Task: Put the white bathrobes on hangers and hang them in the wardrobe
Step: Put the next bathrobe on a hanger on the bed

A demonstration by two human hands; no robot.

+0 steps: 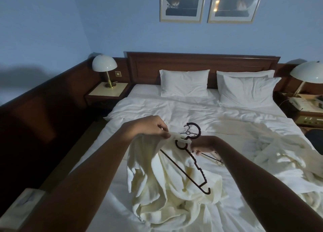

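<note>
Early in the job, by the look of it: one white bathrobe (167,175) lifted at its collar above the bed (192,109), most of its cloth trailing down in folds onto the duvet, not yet seated on a hanger. Pinched at the collar edge between thumb and fingertips of the left hand (148,126), the fingers curled close around the fabric. Just beside it, a dark hanger (190,163) tilted steeply, hook end uppermost near the collar, one shoulder arm slanting down across the robe's front and lying outside the cloth rather than inside a sleeve. Gripped near its neck by the right hand (204,146), fingers curled round the bar; a second thin hanger seemingly caught in the same grip, though too slight to be sure. Further right on the bed, a second bathrobe (286,161) heaped and crumpled, untouched, with no hanger in it. Beyond, two pillows (184,83) against the wooden headboard (201,62), a domed lamp (104,65) on the bedside desk (108,90) at left. No wardrobe in view. Still to do, judging from this: threading the hanger into both shoulders, the same for the other robe, then carrying both to the wardrobe.
</note>
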